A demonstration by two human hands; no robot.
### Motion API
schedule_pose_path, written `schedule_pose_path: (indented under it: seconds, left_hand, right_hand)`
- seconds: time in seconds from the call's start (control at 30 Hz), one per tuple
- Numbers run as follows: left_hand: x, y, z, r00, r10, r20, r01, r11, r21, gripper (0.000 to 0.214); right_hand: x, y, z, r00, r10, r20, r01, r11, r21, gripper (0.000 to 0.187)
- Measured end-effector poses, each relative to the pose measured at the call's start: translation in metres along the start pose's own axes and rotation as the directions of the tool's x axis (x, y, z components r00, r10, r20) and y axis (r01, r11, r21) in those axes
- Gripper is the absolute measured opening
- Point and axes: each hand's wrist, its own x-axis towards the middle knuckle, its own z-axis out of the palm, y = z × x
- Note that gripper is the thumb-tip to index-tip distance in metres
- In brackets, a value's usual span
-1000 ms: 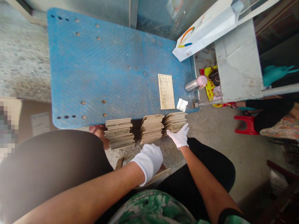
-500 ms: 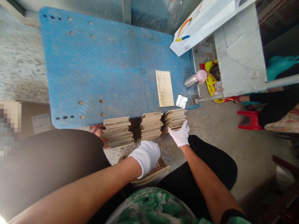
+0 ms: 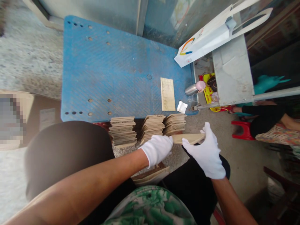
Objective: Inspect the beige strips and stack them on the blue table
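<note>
The thin board (image 3: 187, 138) lies flat, long axis left-right; the left hand (image 3: 157, 150) and right hand (image 3: 207, 154) have fingers closed on its ends, palms down

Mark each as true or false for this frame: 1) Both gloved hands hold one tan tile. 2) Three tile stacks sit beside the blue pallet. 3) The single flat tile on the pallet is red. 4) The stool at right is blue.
1) True: left hand and right hand hold the tan tile between them.
2) True: three tile stacks stand at the near edge of the blue pallet.
3) False: the flat tile is pale beige.
4) False: the stool is red.
</note>
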Motion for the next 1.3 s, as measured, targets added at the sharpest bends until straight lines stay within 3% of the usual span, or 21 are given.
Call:
schedule_pose_path:
  seconds: [0.1,0.23,0.33,0.43,0.5,0.67,0.8,0.93,1.13,1.3]
  left_hand:
    - [0.003,0.002,0.004,0.996,0.059,-0.067,-0.066,0.992,-0.105,0.056]
    - [0.000,0.006,-0.003,0.998,-0.006,-0.058,-0.007,0.974,-0.228,0.040]
    - [-0.006,0.003,-0.013,0.997,-0.064,-0.053,0.044,0.948,-0.316,0.033]
    - [-0.009,-0.005,-0.020,0.988,-0.147,-0.037,0.114,0.883,-0.456,0.030]
    - [-0.008,-0.011,-0.022,0.975,-0.222,-0.015,0.178,0.819,-0.545,0.032]
    - [-0.002,-0.022,-0.024,0.933,-0.358,-0.035,0.218,0.642,-0.735,0.032]
    - [0.001,-0.028,-0.027,0.908,-0.412,-0.076,0.176,0.539,-0.824,0.034]
    - [0.006,-0.035,-0.027,0.877,-0.469,-0.107,0.144,0.468,-0.872,0.033]
    - [0.016,-0.045,-0.023,0.868,-0.481,-0.122,0.075,0.369,-0.926,0.034]
    - [0.018,-0.045,-0.028,0.861,-0.475,-0.181,0.020,0.388,-0.922,0.038]
  right_hand:
    - [-0.009,-0.009,-0.025,0.999,-0.040,-0.007,0.040,0.999,-0.005,0.103]
    - [-0.009,-0.015,-0.035,0.997,-0.069,0.016,0.067,0.992,0.104,0.101]
    - [-0.001,-0.013,-0.026,0.997,-0.060,0.048,0.040,0.939,0.343,0.103]
    - [0.003,-0.007,-0.004,0.994,-0.091,0.068,0.031,0.787,0.616,0.106]
    - [0.001,-0.003,0.014,0.991,-0.099,0.090,0.013,0.741,0.671,0.111]
    - [-0.018,-0.016,0.048,0.959,-0.089,0.270,-0.028,0.915,0.402,0.124]
    - [-0.023,-0.040,0.050,0.918,-0.054,0.392,-0.058,0.961,0.269,0.128]
    - [-0.017,-0.054,0.042,0.913,-0.050,0.405,-0.062,0.964,0.259,0.127]
    - [-0.006,-0.067,0.041,0.926,-0.069,0.371,-0.032,0.965,0.262,0.120]
    - [0.014,-0.069,0.049,0.933,-0.078,0.351,-0.022,0.962,0.273,0.112]
